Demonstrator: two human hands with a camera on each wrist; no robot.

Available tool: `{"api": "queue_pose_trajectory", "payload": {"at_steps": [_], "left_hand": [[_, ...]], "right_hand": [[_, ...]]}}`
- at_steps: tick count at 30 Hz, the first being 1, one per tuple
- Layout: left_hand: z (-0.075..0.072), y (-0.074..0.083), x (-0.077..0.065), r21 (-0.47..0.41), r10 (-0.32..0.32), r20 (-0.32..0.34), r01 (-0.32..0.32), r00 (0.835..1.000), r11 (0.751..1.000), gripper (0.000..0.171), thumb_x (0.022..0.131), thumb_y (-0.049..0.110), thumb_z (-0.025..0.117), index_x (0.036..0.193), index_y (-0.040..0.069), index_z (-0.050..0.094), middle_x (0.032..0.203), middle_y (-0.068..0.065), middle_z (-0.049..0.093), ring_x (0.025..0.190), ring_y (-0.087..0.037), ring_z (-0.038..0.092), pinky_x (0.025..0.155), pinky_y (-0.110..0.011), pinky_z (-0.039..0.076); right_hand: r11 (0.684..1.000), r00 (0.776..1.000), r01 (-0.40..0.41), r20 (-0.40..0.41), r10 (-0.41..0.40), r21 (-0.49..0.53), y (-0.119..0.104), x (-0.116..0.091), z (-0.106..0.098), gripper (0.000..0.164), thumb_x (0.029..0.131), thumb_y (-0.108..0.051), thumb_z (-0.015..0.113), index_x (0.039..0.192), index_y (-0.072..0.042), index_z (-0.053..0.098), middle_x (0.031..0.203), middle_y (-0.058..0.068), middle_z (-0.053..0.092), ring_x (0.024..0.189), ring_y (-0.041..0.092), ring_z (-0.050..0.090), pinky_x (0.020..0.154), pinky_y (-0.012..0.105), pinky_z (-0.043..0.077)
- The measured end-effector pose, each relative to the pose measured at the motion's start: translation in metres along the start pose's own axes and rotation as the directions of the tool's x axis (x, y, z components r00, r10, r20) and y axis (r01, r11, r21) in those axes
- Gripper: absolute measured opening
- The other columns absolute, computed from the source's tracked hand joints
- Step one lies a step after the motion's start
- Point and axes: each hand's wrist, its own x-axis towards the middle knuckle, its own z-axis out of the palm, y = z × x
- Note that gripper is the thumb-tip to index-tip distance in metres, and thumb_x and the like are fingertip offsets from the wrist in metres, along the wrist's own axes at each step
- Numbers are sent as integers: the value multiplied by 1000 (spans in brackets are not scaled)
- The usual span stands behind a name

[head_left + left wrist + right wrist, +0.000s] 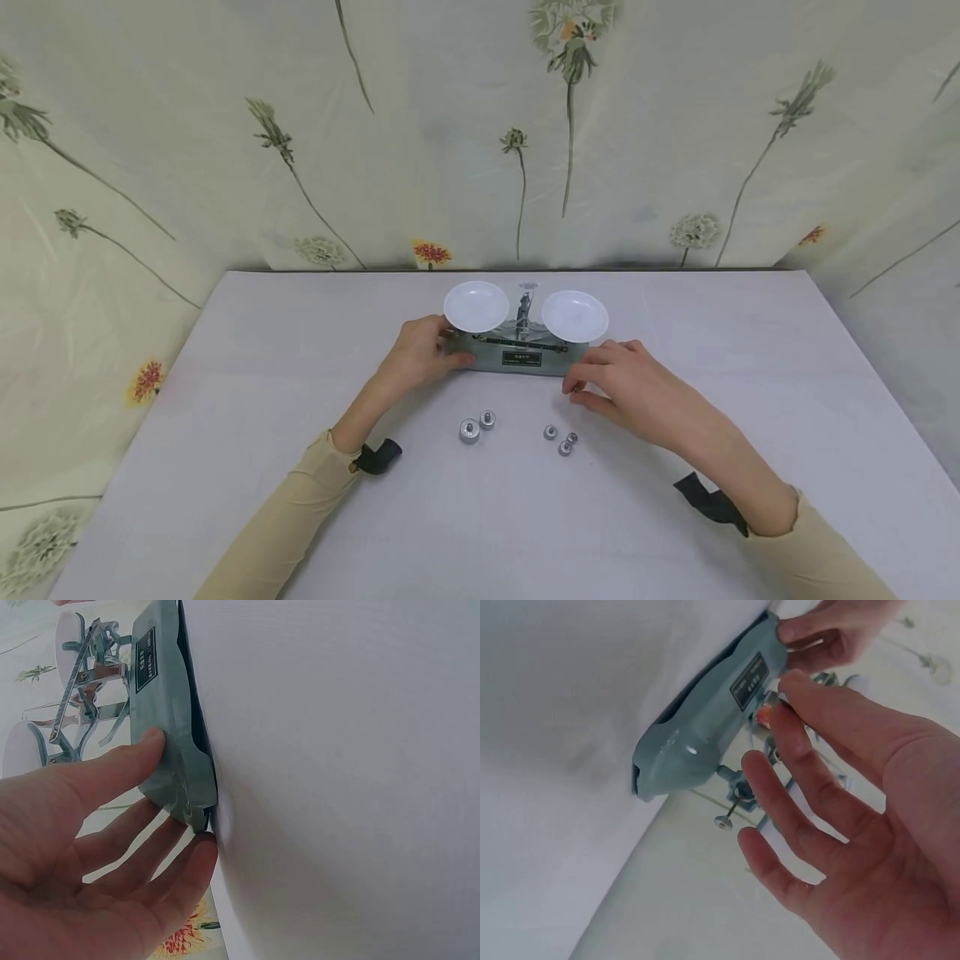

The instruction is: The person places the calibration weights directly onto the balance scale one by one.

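Observation:
A grey-green balance scale [522,358] with two white pans stands toward the back of the table. My left hand [423,354] holds its left end, thumb on the front face and fingers around the end, as the left wrist view shows. Just off the scale's right front corner is my right hand [630,387]. Its thumb and index finger pinch a small grey metal piece [775,698], mostly hidden by the fingertips; the other fingers are loosely bent. In front of the scale stand two larger metal weights [469,431] and three smaller metal weights [566,448].
The table [300,333] has a white cover, and its far edge meets a flower-printed cloth [435,167]. Black straps [378,457] hang at both wrists. The left pan [476,306] and right pan [575,316] rise above the scale's base.

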Motion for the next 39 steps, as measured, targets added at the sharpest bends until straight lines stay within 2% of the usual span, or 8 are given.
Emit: {"api": "queue_pose_trajectory", "payload": {"at_steps": [15,26,33,39], "left_hand": [[1,-1,1,4,-2,7,2,1000,1000,52,91,24,87,134,1,69,133,-18,76,124,-36,73,105,-48,62],[0,0,1,5,0,8,0,1000,1000,52,91,23,87,135,1,68,134,-19,76,126,-36,73,106,-49,62],[1,0,1,0,-10,11,10,1000,1000,51,91,23,87,133,1,69,133,-19,76,125,-37,73,106,-49,62],[1,0,1,-2,-4,10,4,1000,1000,51,91,23,88,133,1,69,132,-19,76,125,-37,73,105,-49,62]], "right_hand": [[1000,999,10,-51,-11,-24,-2,2,-9,20,88,-14,90,101,-24,80,103,-5,77,105,24,71,99,56,54],[1000,998,13,-59,-14,-27,-6,0,-17,20,88,-15,89,101,-25,79,100,-9,74,99,19,69,98,54,54],[1000,998,0,-55,-1,-26,-9,-1,-22,22,89,-16,89,104,-28,79,102,-9,76,101,20,70,98,55,54],[999,996,-4,-85,1,-38,-9,-2,-28,23,89,-16,89,105,-29,79,103,-8,77,99,20,69,97,54,54]]}}
